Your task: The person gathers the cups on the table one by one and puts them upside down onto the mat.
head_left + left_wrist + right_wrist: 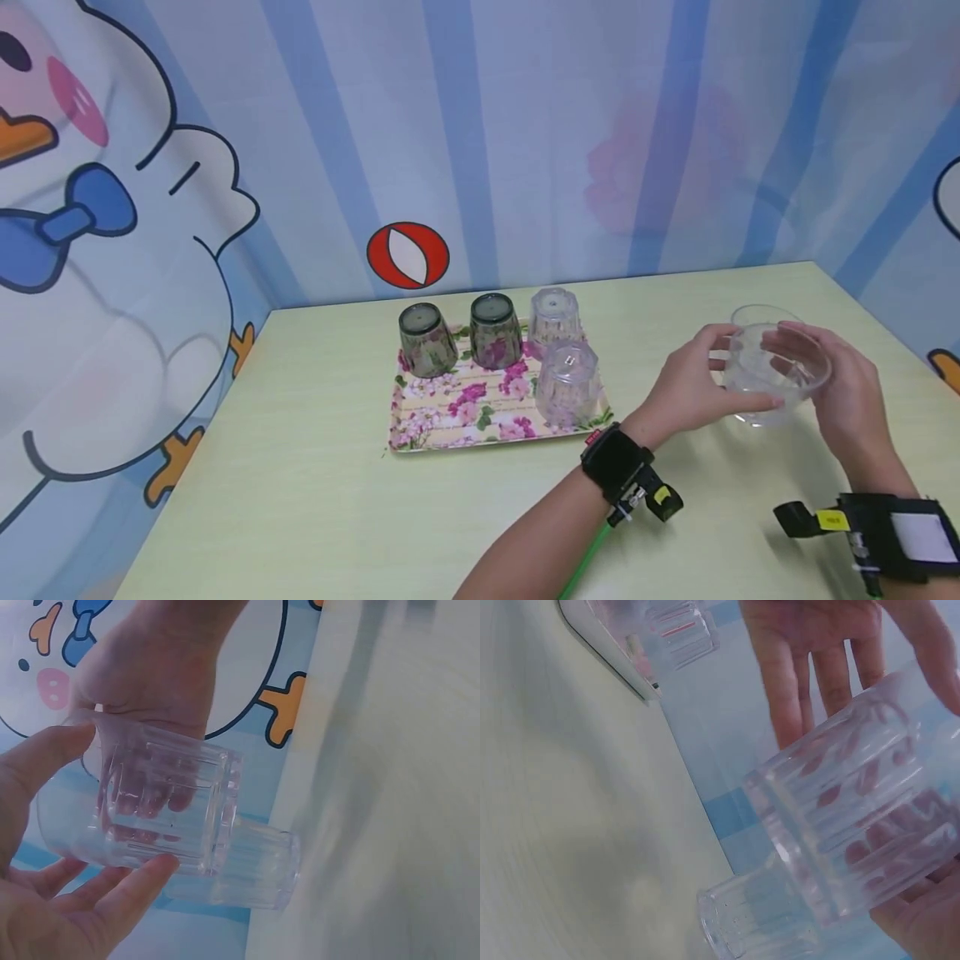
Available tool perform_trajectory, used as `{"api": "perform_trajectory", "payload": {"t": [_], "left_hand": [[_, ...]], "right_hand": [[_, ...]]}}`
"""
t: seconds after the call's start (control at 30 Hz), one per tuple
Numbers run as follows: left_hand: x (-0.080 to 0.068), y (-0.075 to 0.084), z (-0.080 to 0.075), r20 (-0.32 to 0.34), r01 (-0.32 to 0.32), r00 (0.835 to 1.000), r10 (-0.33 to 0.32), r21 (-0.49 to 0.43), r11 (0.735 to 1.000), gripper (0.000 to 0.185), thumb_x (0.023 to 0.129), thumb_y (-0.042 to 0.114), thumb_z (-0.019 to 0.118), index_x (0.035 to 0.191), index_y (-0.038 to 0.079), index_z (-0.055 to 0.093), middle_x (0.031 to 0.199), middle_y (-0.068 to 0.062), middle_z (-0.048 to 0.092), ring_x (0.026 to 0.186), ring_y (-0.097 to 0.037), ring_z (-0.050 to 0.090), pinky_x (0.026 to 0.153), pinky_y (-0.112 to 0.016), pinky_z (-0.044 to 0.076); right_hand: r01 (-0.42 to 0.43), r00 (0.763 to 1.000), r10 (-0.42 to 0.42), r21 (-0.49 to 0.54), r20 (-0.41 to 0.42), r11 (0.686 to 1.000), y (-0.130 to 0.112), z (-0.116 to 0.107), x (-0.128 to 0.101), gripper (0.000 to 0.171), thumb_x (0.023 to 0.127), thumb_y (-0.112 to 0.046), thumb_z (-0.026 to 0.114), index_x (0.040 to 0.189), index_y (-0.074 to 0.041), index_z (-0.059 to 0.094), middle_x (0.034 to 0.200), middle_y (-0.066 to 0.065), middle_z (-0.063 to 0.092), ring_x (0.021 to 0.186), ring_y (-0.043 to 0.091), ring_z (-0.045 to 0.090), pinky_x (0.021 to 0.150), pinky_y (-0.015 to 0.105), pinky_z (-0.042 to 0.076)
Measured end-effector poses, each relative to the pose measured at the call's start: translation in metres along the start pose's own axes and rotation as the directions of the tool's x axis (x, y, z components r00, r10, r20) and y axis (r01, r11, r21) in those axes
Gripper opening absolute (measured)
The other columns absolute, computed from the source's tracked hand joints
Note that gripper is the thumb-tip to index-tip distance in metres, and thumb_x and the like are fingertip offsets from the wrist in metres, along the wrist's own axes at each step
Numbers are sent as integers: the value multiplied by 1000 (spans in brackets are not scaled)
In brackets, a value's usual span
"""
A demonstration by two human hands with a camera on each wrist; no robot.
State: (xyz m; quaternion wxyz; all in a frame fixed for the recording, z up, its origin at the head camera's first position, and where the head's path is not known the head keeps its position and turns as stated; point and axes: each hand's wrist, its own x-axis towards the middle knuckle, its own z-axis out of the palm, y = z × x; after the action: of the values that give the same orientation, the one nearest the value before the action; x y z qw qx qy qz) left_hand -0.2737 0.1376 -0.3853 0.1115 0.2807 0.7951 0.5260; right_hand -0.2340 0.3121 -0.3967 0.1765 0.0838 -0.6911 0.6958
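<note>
Both my hands hold one clear ribbed cup [772, 379] at the right of the table, its mouth up and its base off the tabletop. The left hand [693, 383] grips its left side, thumb across the near side. On the opposite side the right hand [855, 387] curls round the wall and rim. In the left wrist view, fingers of both hands show around the cup [165, 795]. A second clear cup [757, 919] stands on the table just behind it, partly covered by the held one in the head view.
A flowered tray [435, 429] lies left of my hands. On it, upside down, stand two dark grey cups [427, 342] and two clear cups [567, 387]. The pale table [315, 500] ends at a cartoon-printed curtain [540, 150] behind and at the sides.
</note>
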Motion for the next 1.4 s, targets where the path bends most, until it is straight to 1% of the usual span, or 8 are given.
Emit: {"api": "perform_trajectory", "payload": {"t": [0.2, 0.33, 0.43, 0.6, 0.97, 1.07, 1.2, 1.4], "left_hand": [[-1, 6, -11, 8, -12, 1000, 12, 0, 1000, 78, 77, 30, 80, 141, 33, 37, 139, 14, 50, 118, -1, 58, 75, -9, 51], [-2, 11, -19, 11, -15, 1000, 16, -2, 1000, 79, 76, 29, 81, 142, 35, 37, 140, 14, 49, 119, -2, 57, 75, -9, 51], [-2, 16, -25, 12, -12, 1000, 12, 4, 1000, 79, 76, 29, 81, 141, 35, 37, 140, 15, 50, 119, -1, 57, 75, -9, 51], [-4, 21, -30, 27, 2, 1000, -2, -4, 1000, 78, 76, 29, 82, 141, 35, 38, 139, 15, 51, 119, 0, 56, 75, -9, 52], [-9, 27, -37, 19, 3, 1000, -3, -25, 1000, 78, 77, 28, 80, 142, 35, 38, 141, 15, 49, 120, -2, 57, 75, -10, 53], [-11, 28, -41, 23, 4, 1000, -4, -14, 1000, 78, 77, 29, 80, 142, 35, 37, 141, 14, 49, 121, -2, 56, 74, -9, 53], [-12, 30, -49, 20, 2, 1000, -2, 7, 1000, 77, 77, 31, 80, 141, 34, 38, 141, 14, 49, 120, -1, 57, 74, -9, 52], [-16, 31, -64, 34, -14, 999, 13, 33, 999, 76, 77, 32, 80, 141, 34, 39, 141, 14, 49, 121, -1, 55, 78, -10, 51]], "right_hand": [[93, 994, -99, 96, 54, 991, 0, 4, 1, 46, 107, -24, 25, 139, 1, 44, 120, -9, 68, 111, 0, 63, 92, 9, 47], [152, 979, -171, 164, 109, 975, 1, 5, 1, 44, 106, -15, 22, 141, 5, 40, 124, -5, 67, 115, 5, 62, 96, 12, 46], [189, 968, -217, 206, 126, 960, 0, 7, 2, 44, 105, -10, 22, 141, 8, 38, 126, 0, 66, 117, 8, 62, 99, 15, 45], [235, 956, -269, 245, 115, 940, -2, 12, 1, 44, 104, -8, 21, 140, 14, 35, 127, 5, 66, 117, 12, 62, 100, 18, 44], [256, 961, -271, 210, 48, 944, -7, 23, 4, 44, 105, -14, 27, 138, 12, 40, 122, 3, 69, 111, 11, 65, 96, 17, 46], [239, 970, -243, 175, 6, 955, -11, 29, 5, 45, 105, -18, 29, 136, 12, 42, 118, 0, 70, 108, 9, 66, 94, 15, 48], [185, 982, -180, 134, -51, 974, -16, 39, 6, 46, 104, -21, 32, 134, 13, 43, 114, -3, 72, 103, 7, 68, 92, 15, 51], [164, 986, -157, 135, -58, 977, -21, 49, 9, 46, 104, -20, 33, 134, 14, 43, 113, -3, 72, 101, 7, 69, 89, 15, 53]]}}
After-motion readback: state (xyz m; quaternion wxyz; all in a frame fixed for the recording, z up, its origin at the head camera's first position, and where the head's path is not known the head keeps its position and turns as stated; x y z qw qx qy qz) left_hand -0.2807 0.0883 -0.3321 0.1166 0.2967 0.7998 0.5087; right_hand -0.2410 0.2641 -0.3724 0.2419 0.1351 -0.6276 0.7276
